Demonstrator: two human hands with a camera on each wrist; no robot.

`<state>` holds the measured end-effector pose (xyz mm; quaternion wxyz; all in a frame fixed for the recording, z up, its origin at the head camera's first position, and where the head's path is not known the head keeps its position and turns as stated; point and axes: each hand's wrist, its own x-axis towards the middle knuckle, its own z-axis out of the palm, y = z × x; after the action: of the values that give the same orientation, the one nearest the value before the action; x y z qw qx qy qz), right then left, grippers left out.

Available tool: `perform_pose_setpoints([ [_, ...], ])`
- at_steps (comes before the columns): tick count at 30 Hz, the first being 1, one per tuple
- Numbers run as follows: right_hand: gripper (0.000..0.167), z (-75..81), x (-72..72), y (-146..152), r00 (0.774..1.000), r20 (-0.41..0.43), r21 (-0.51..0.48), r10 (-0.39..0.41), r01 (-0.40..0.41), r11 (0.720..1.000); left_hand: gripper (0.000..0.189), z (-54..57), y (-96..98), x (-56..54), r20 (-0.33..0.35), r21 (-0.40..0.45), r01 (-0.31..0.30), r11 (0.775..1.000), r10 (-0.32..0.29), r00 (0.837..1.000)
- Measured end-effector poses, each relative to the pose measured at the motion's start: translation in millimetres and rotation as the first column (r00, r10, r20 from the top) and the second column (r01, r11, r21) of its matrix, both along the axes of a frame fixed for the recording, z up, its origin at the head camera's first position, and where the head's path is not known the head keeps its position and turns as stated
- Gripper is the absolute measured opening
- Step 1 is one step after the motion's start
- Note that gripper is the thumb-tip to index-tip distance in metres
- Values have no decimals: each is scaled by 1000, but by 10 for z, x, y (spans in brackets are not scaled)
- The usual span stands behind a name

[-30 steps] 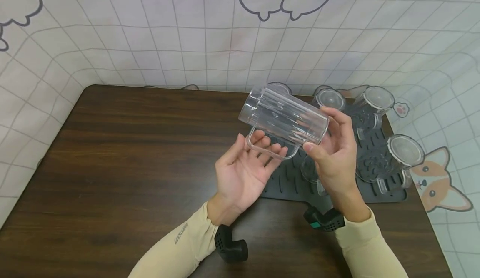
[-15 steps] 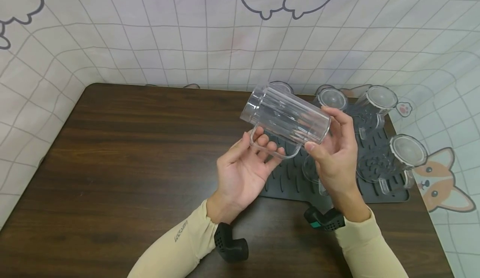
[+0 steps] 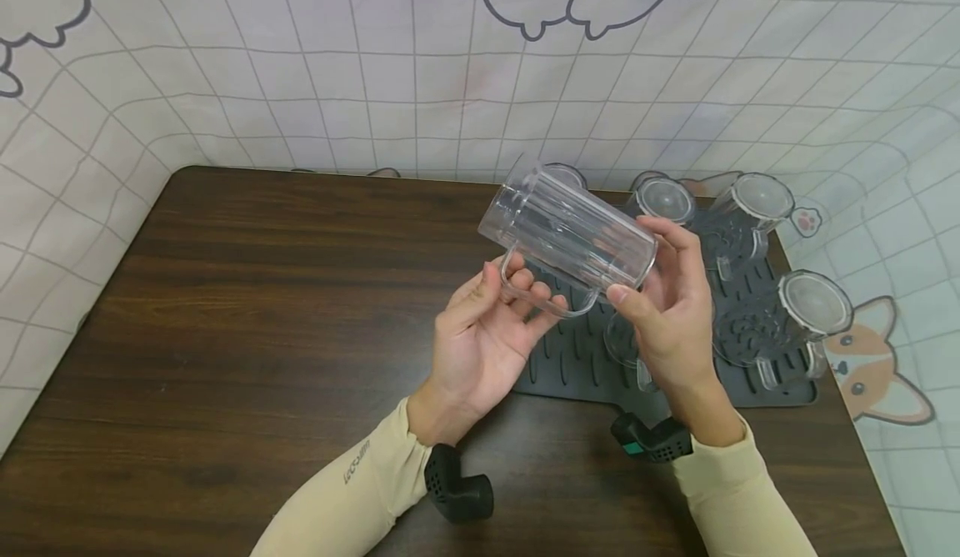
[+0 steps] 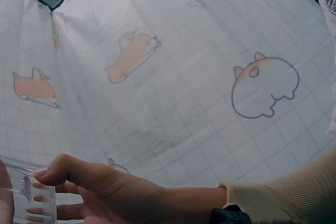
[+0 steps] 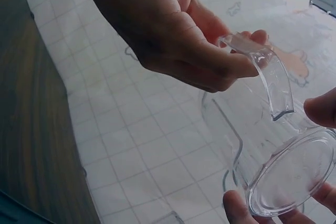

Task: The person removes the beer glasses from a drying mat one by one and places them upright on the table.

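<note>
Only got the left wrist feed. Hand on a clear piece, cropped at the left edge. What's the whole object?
Observer: A clear mug with a handle, held tilted.

Operator: My view cuts off the other end. What's supporting it?

Observer: The right hand, gripping near the base.

Operator: No tabletop in my feed either. Anything on it?

Observer: Yes, a dark grey mat on the wooden table, with more clear mugs standing on it.

a mug (image 3: 573, 228) left of the right hand (image 3: 675, 315); other mugs (image 3: 816, 303) on a mat (image 3: 566, 373).
</note>
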<state>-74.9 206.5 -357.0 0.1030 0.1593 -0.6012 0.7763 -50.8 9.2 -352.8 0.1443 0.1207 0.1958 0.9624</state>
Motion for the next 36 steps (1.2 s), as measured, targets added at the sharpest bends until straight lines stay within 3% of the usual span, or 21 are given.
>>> perform_pose_setpoints([
  [9, 75, 28, 31, 69, 999, 31, 142, -35, 30, 989, 20, 31, -23, 3, -58, -39, -33, 999, 31, 998],
  [13, 71, 46, 39, 122, 999, -3, 188, -54, 54, 981, 18, 47, -43, 2, -93, -53, -42, 998, 36, 995],
  [19, 59, 107, 50, 235, 993, -73, 171, -90, 101, 980, 16, 60, -78, -12, -128, -68, -55, 996, 46, 991],
  [29, 50, 233, 5, 434, 985, -169, -3, -37, 37, 999, 17, 68, -132, -32, -142, -124, -78, 989, 61, 988],
  [36, 51, 331, 36, 660, 980, -196, -30, -31, 26, 999, 20, 83, -174, -43, -167, -217, -107, 970, 71, 983],
])
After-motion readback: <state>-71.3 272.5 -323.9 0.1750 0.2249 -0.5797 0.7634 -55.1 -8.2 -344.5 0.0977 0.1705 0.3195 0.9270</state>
